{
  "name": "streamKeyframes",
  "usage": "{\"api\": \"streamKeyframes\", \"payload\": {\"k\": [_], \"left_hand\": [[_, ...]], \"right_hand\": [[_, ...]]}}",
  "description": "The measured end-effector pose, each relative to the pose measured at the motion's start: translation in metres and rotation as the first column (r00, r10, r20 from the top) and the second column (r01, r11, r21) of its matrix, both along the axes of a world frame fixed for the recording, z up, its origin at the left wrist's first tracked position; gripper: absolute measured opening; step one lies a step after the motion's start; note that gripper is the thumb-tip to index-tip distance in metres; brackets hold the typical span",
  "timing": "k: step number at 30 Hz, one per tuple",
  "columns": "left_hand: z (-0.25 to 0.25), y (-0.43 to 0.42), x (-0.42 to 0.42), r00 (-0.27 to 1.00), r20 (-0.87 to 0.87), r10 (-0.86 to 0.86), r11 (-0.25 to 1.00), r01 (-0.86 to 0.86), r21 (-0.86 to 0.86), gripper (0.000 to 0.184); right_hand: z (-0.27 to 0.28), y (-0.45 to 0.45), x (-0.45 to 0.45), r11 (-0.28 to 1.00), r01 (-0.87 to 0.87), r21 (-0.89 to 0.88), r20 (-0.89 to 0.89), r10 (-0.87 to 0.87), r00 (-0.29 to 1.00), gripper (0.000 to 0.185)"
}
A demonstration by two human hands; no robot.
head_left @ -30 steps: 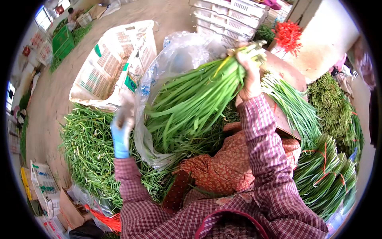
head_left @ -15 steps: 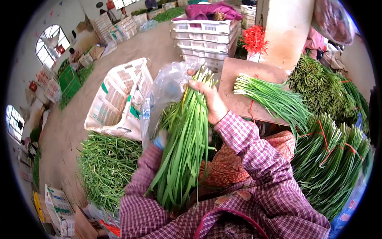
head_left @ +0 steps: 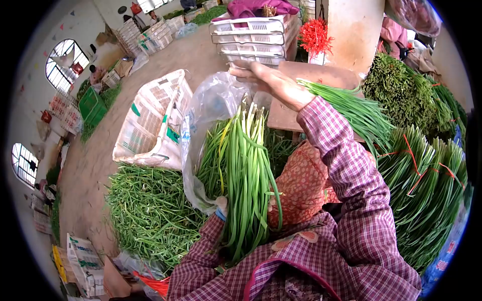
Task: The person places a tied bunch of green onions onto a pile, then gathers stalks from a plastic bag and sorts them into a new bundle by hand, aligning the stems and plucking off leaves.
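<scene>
A loose bunch of garlic chives (head_left: 246, 170) stands in front of my body, its pale stem ends up and its leaves hanging down. My left hand (head_left: 221, 203), in a pale glove by a blue cuff, grips the bunch low on its left side; the leaves hide most of its fingers. Above the stem ends, my right hand (head_left: 273, 83) is open and flat, fingers stretched left and nothing in it. Behind the bunch, a clear plastic bag (head_left: 213, 95) holds more greens. A trimmed chive bundle (head_left: 346, 108) lies on a brown board (head_left: 283, 118) to the right.
A white plastic crate (head_left: 150, 120) stands at left, behind a heap of loose green leaves (head_left: 150, 215). Stacked white crates (head_left: 251, 37) stand ahead, near a pillar with red ties (head_left: 315, 37). Tied chive bundles (head_left: 427, 195) fill the right side. People are farther back.
My right hand has let go of the stem ends, risen and flattened out. The bunch has moved slightly right and lower, and my left hand has moved down along it.
</scene>
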State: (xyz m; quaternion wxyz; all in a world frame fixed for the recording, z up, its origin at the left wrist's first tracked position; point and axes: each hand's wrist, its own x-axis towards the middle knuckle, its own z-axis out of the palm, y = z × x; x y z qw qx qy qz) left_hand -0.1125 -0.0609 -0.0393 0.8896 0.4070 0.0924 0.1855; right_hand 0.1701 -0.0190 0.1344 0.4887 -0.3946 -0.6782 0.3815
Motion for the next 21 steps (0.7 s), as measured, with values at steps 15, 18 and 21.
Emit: {"api": "streamKeyframes", "payload": {"k": [15, 18, 21], "left_hand": [[0.005, 0.051, 0.010, 0.940, -0.256, 0.224, 0.972, -0.234, -0.008, 0.080], [0.047, 0.037, 0.043, 0.857, -0.269, 0.440, 0.875, -0.341, 0.344, 0.082], [0.041, 0.029, 0.052, 0.830, -0.269, 0.488, 0.852, -0.388, 0.351, 0.091]], "right_hand": [[-0.161, -0.010, -0.066, 0.924, 0.089, -0.371, -0.288, -0.206, 0.935, 0.111], [-0.125, -0.018, -0.099, 0.904, 0.130, -0.408, -0.524, -0.348, 0.778, 0.094], [-0.111, -0.015, -0.104, 0.902, 0.284, -0.326, -0.569, -0.427, 0.703, 0.054]]}}
